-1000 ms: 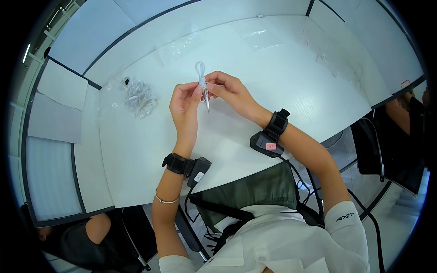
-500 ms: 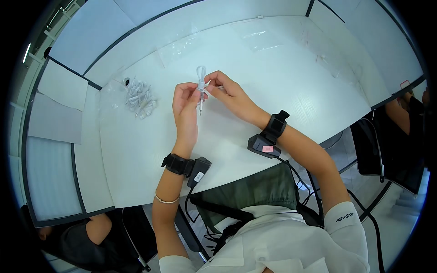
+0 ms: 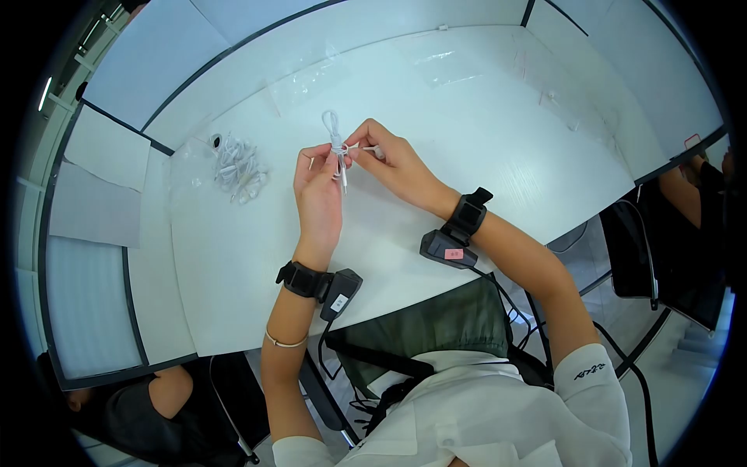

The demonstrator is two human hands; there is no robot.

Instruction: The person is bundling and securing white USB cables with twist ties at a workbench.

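A white cable (image 3: pixel 331 124) is folded into a narrow bundle, its loop pointing away from me and a thin plug end hanging toward me. My left hand (image 3: pixel 317 183) pinches the middle of the bundle from the left. On the right, my right hand (image 3: pixel 393 165) has its thumb and forefinger closed at the bundle's wrapped middle, with a small white end piece (image 3: pixel 378 152) sticking out by its fingers. Farther left on the white table (image 3: pixel 436 109) lies a tangled pile of white cables (image 3: pixel 237 167).
Clear plastic bags lie at the back (image 3: pixel 311 78) and the right (image 3: pixel 564 113) of the table. Low partitions enclose it. Other people sit at the lower left (image 3: pixel 140 412) and at the right edge (image 3: pixel 685 198).
The cable bundle has shifted slightly left, its loop now leaning left. The white end piece shows more clearly by my right hand, and my left hand has turned a little.
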